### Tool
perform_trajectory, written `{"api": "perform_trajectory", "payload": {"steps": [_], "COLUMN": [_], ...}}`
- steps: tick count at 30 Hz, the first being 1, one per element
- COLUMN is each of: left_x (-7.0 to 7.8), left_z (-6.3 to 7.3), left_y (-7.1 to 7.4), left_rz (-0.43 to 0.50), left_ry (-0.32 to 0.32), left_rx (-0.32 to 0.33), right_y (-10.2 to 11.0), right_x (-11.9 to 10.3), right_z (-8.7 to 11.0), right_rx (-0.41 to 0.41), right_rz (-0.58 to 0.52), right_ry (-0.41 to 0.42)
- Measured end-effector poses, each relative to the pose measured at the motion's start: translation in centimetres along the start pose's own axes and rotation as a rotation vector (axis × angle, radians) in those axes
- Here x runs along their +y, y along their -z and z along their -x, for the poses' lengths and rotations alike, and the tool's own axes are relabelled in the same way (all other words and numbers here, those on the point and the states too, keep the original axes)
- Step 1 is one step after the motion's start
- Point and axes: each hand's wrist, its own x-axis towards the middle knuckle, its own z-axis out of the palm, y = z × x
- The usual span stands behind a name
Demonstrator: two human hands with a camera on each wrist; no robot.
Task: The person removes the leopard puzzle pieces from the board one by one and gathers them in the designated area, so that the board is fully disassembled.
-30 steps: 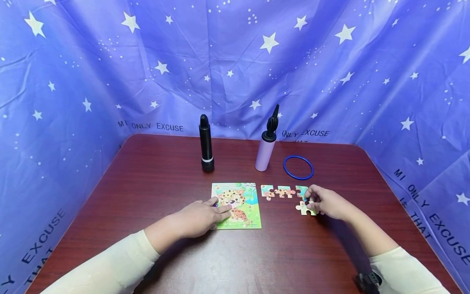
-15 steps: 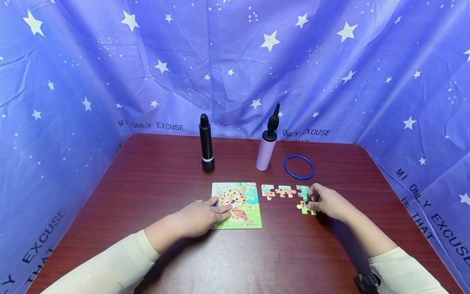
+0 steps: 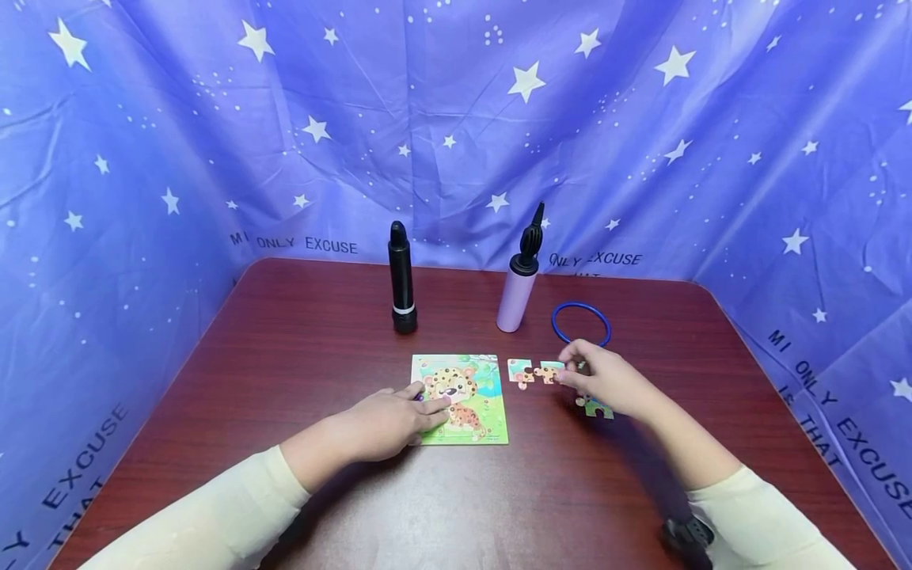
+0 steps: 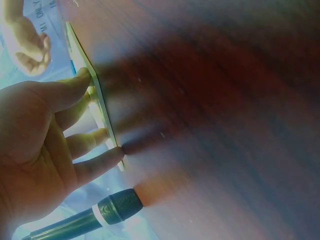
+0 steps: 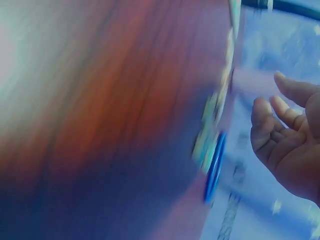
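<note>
My left hand (image 3: 381, 423) rests with fingers extended on the left side of a square puzzle board (image 3: 492, 431) printed with a cartoon leopard. In the left wrist view the thumb and fingertips lie along the edge of this board (image 4: 100, 95). My right hand (image 3: 602, 378) hovers over the loose puzzle pieces, fingers loosely bent, holding nothing. Two leopard pieces, one at left (image 3: 519, 369) and one beside it (image 3: 548, 370), lie near its fingertips. Below the hand a green piece (image 3: 599, 410) shows; other pieces are partly hidden. The right wrist view shows the right hand (image 5: 292, 132) empty.
Behind the board stand a black microphone-like cylinder (image 3: 402, 277) with a pale ring and a purple hand pump (image 3: 516, 297) with a black top. A blue ring (image 3: 554, 317) lies behind the right hand. A starry curtain (image 3: 456, 119) surrounds the brown table (image 3: 456, 507).
My right hand has let go of the green piece at the right and moved left and up over the row of pieces. The left hand and board have stayed put.
</note>
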Motion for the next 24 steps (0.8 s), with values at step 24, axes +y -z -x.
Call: {"api": "perform_trajectory", "payload": {"steps": [24], "left_x": [-0.1], "left_z": [-0.1], "left_y": [-0.1], "left_rz": [0.005], "left_ry": [0.000], "left_rx": [0.007], "right_y": [-9.6], "right_x": [-9.1], "right_z": [-4.3], "right_rx": [-0.125], "right_rz": [0.264], "right_ry": [0.213]}}
